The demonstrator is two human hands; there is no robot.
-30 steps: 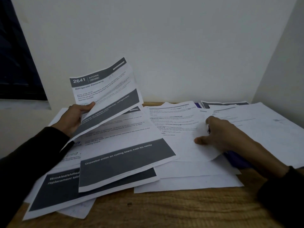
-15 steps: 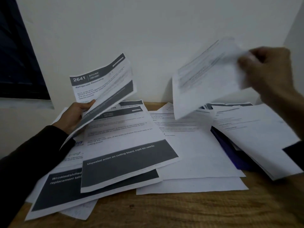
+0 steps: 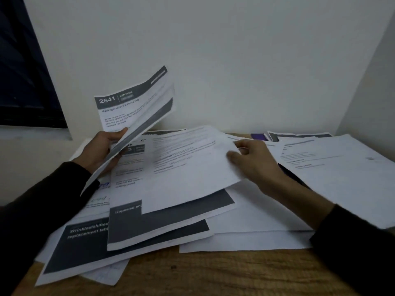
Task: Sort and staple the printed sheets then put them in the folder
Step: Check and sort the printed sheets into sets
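Observation:
My left hand (image 3: 100,149) holds up a thin bundle of printed sheets (image 3: 132,112) headed "2641 Kitchen, Refrigerator Restocking", tilted above the left of the pile. My right hand (image 3: 252,161) pinches the right edge of a single white text sheet (image 3: 188,167), which lies low over the grey-banded "Unpeeled onion" sheet (image 3: 162,223). Several more printed sheets are spread over the wooden table (image 3: 213,274). A purple folder (image 3: 259,136) shows only as a strip at the back, under the papers. No stapler is visible.
A white wall stands close behind the table and another on the right. A dark window frame (image 3: 23,82) is at the left. White sheets (image 3: 333,167) cover the right side. Bare wood shows along the front edge.
My right hand lifted a text sheet from the middle of the pile, raised it high at the right, then brought it down leftward onto the grey-banded sheets. My left hand kept its bundle.

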